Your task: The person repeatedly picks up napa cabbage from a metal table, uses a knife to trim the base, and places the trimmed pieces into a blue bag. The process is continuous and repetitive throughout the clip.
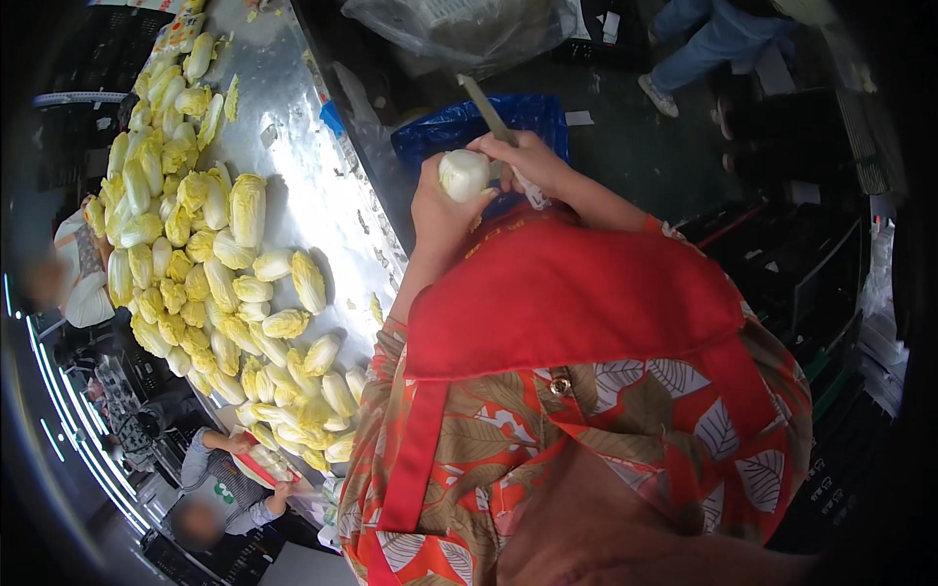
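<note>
My left hand [439, 207] is wrapped around a pale napa cabbage [464, 176], its white, rounded end facing up. Close against the cabbage's right side, my right hand [532, 164] grips what looks like a knife [486, 107]. A long, narrow, greyish part of it sticks out past my fingers, away from me, and a whitish part shows below the hand. Where it meets the cabbage is hidden by my fingers. Both hands are in front of my red apron [576, 293], over a blue plastic-lined container [537, 112].
A metal table [342, 186] on my left bears a large heap of yellow-white napa cabbages [249, 210]. Clear plastic sheeting [469, 24] lies beyond the blue lining. Across the table, a person [230, 488] holds something red and white. Another person's legs [699, 49] stand at the far right.
</note>
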Motion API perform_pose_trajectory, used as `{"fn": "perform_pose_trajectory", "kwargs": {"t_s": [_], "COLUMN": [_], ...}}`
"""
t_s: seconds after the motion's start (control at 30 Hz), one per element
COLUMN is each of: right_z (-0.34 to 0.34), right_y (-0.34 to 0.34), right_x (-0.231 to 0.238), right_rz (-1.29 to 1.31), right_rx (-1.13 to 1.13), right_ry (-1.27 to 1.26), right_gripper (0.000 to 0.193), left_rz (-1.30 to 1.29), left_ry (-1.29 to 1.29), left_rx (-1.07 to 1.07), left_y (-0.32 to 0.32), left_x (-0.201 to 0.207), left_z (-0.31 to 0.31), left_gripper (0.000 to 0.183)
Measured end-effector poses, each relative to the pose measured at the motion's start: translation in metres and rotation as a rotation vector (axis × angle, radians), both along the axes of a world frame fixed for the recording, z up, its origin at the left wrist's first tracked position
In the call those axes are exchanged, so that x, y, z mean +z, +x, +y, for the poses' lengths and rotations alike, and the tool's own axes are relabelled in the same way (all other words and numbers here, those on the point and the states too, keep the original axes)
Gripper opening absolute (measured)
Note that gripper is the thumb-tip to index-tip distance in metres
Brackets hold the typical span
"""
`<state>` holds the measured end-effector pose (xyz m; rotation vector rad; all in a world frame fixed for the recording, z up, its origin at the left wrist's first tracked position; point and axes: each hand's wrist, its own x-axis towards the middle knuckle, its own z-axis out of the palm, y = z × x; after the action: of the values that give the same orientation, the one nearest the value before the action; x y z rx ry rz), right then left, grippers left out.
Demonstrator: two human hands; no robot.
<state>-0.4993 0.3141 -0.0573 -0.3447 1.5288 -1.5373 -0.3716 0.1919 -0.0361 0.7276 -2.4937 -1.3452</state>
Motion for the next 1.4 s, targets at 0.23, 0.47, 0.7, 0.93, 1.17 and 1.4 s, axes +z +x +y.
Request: {"fn": "perform_pose_trajectory", "kwargs": {"t_s": [0.23, 0.47, 0.7, 0.93, 1.17, 1.4], "right_z": [0.001, 0.032, 0.026, -0.001, 0.002, 0.009], "right_y": [0.013, -0.014, -0.021, 0.016, 0.014, 0.017], "right_x": [0.028, 0.008, -0.017, 0.027, 0.028, 0.010], "right_rz": [-0.054, -0.088, 0.236, 0.101, 0.084, -0.003], "right_rx": [-0.042, -0.037, -0.125, 0.079, 0.128, 0.103], "right_ry": [0.052, 0.119, 0.175, -0.034, 0.033, 0.054], "right_gripper": [0.031, 0.027, 0.048, 0.053, 0.036, 0.037], "left_rz": [0.130, 0.122, 0.259, 0.269, 0.208, 0.200], "left_ry": [0.147, 0.390, 1.028, 0.997, 0.409, 0.137], "left_rx": [0.174, 0.308, 0.282, 0.146, 0.051, -0.065], "left_y": [-0.005, -0.003, 0.002, -0.004, -0.004, -0.002], "left_x": [-0.016, -0.008, -0.017, -0.020, -0.012, -0.017], "left_z": [-0.011, -0.048, -0.051, -0.029, -0.014, -0.004], "left_gripper": [0.055, 0.064, 0.051, 0.045, 0.038, 0.042]}}
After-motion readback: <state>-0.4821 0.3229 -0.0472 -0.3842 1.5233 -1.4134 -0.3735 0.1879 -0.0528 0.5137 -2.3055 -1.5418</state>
